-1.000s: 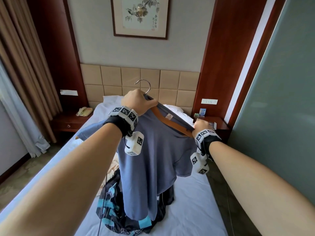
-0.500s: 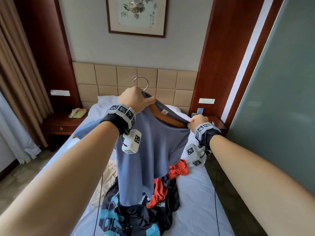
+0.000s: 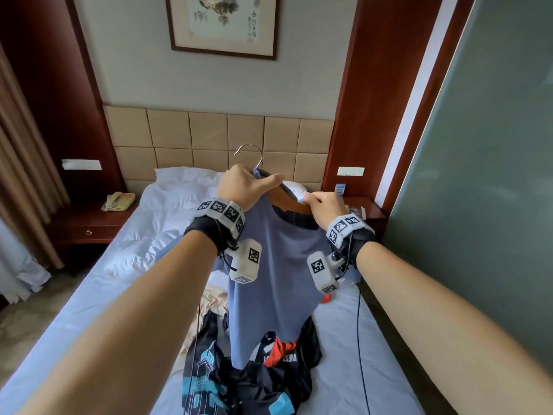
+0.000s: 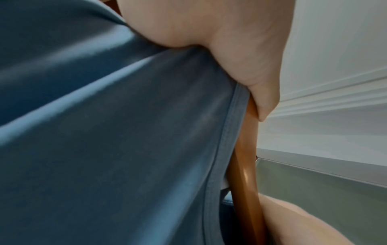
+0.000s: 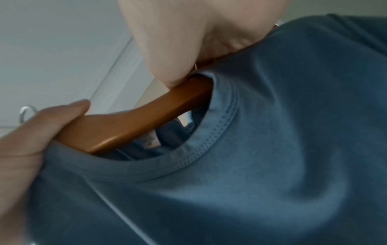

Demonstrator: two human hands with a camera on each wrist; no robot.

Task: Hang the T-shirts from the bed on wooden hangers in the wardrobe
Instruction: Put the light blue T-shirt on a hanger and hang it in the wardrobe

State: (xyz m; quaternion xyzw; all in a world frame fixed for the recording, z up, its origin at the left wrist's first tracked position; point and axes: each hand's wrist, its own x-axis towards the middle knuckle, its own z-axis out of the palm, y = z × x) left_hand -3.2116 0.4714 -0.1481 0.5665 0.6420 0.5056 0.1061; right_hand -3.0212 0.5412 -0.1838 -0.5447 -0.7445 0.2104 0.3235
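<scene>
Both hands are at the collar of one blue T-shirt [image 3: 278,265]: the left hand [image 3: 244,187] is curled round the neck of the wooden hanger [image 5: 134,119] and the cloth over it, just under the metal hook [image 3: 250,152], while the right hand [image 3: 324,206] pinches the collar over the hanger's right arm. The shirt hangs in the air above the bed [image 3: 98,283]. I judge the hanger's right shoulder is not yet seated, so threading is nearly done, not finished. Carrying it to the wardrobe is left; no wardrobe shows here. On the bed lie a black printed T-shirt [image 3: 215,375], a red one [image 3: 281,353] and a cream one [image 3: 214,301], all unhung
</scene>
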